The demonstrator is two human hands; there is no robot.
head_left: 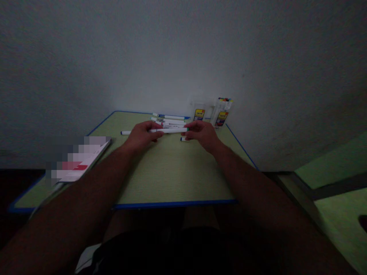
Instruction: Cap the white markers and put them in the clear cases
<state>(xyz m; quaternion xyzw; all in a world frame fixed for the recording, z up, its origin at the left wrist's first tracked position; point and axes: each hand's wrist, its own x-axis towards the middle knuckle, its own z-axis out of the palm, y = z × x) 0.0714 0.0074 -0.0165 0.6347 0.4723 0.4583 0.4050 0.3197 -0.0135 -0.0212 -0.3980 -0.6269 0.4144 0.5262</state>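
My left hand [143, 134] is closed around a white marker [172, 130], which lies level above the table. The fingertips of my right hand [199, 133] pinch the same marker at its green-marked right end. To the left of my left hand a white barrel with a dark blue end [124, 133] sticks out; where it continues is hidden by the hand. Below my right fingers, a short white piece with a dark end [184, 139] shows on the table, partly covered. Several white markers [173, 117] lie just behind my hands, some with coloured ends.
Two clear plastic cases with yellow labels stand by the wall: one [199, 112] behind my right hand, another [221, 114] farther right with colourful tips at its top. A flat, partly blurred item [86, 156] rests at the table's left. Blue edging [174, 204] borders the table.
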